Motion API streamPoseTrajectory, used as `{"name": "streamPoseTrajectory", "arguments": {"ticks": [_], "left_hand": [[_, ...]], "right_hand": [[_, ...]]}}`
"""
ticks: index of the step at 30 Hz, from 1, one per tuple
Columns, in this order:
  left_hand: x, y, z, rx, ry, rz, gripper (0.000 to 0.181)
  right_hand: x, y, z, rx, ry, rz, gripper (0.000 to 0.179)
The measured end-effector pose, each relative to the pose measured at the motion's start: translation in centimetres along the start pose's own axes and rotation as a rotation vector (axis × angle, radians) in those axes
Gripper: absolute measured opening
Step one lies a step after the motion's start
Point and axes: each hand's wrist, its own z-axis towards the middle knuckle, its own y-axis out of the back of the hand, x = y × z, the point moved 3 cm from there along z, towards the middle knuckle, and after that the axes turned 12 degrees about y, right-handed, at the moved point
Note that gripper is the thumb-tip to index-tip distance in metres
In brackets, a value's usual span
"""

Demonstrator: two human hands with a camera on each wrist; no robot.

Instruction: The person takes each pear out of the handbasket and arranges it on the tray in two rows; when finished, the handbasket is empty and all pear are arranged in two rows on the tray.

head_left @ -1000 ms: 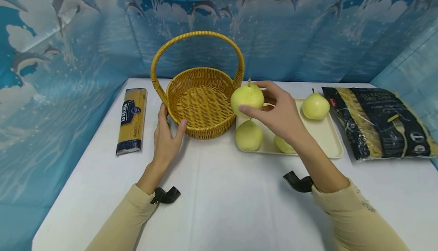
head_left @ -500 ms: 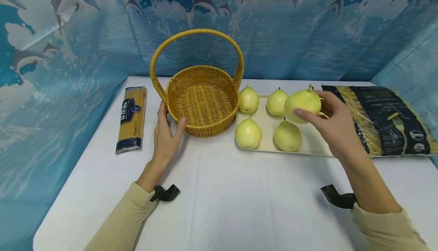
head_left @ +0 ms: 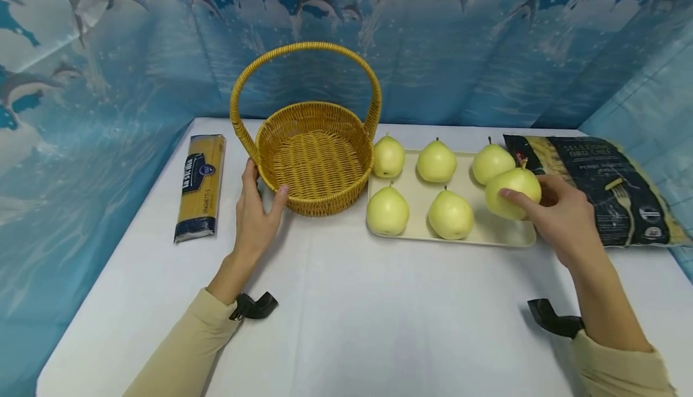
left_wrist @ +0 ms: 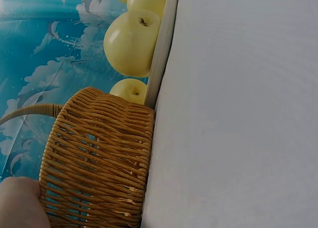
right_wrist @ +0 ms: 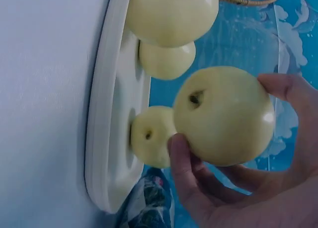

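Observation:
My right hand (head_left: 568, 216) grips a yellow-green pear (head_left: 512, 193) between thumb and fingers over the right part of the cream tray (head_left: 500, 228). In the right wrist view this held pear (right_wrist: 223, 116) is apart from the tray floor. Several other pears stand on the tray, among them a back-right pear (head_left: 492, 163), a front-middle pear (head_left: 450, 214) and a front-left pear (head_left: 387, 210). My left hand (head_left: 257, 219) holds the near left side of a wicker basket (head_left: 325, 204), thumb at its rim; nothing lies inside the basket. In the left wrist view, part of that hand shows at the basket's (left_wrist: 99, 158) edge.
A spaghetti pack (head_left: 200, 187) lies left of the basket. Right of the tray lies a large dark pasta bag (head_left: 612, 189), partly behind my right hand. The basket's tall handle (head_left: 305, 46) arches up before a blue dolphin-print curtain (head_left: 433, 54). White cloth (head_left: 379, 313) covers the table.
My right hand has carried the pear rightward from beside the basket, then lowered it over the tray's front right. My left hand has stayed on the basket.

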Motion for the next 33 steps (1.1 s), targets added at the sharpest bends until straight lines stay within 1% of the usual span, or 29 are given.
{"name": "streamPoseTrajectory", "arguments": {"ticks": [5,7,8,12,14,19,23,25,28,31,33], "left_hand": [[-0.1,0.1,0.1,0.004,-0.006,0.013,0.086],[-0.2,0.2,0.1,0.004,-0.006,0.015,0.085],[-0.2,0.2,0.1,0.002,-0.006,0.013,0.085],[0.0,0.5,0.1,-0.007,-0.013,0.002,0.085],[0.1,0.5,0.0,-0.01,-0.023,-0.004,0.084],[0.2,0.2,-0.1,-0.008,-0.034,0.001,0.083],[0.2,0.2,-0.1,-0.02,-0.017,0.01,0.083],[0.1,0.3,-0.2,-0.032,-0.012,0.013,0.083],[-0.1,0.4,-0.1,-0.051,-0.013,0.022,0.084],[-0.4,0.4,0.0,-0.082,-0.024,0.027,0.084],[-0.6,0.5,0.1,-0.114,-0.043,0.028,0.083]], "right_hand": [[-0.6,0.0,-0.3,0.078,0.033,-0.195,0.096],[-0.7,-0.1,-0.5,0.107,0.051,-0.254,0.097],[-0.8,-0.2,-0.5,0.121,0.06,-0.278,0.097],[-0.8,-1.1,-0.4,0.133,0.106,-0.338,0.095],[-0.9,-1.4,-0.4,0.135,0.105,-0.354,0.096],[-0.7,-1.5,-1.0,0.096,0.082,-0.415,0.093],[0.0,-2.0,-1.4,0.037,0.088,-0.468,0.082],[0.3,-2.2,-1.6,0.014,0.085,-0.483,0.077],[0.5,-2.1,-1.7,-0.005,0.077,-0.494,0.076],[0.5,-2.0,-1.8,-0.009,0.072,-0.497,0.078],[0.6,-1.8,-1.8,-0.016,0.08,-0.5,0.078]]}}
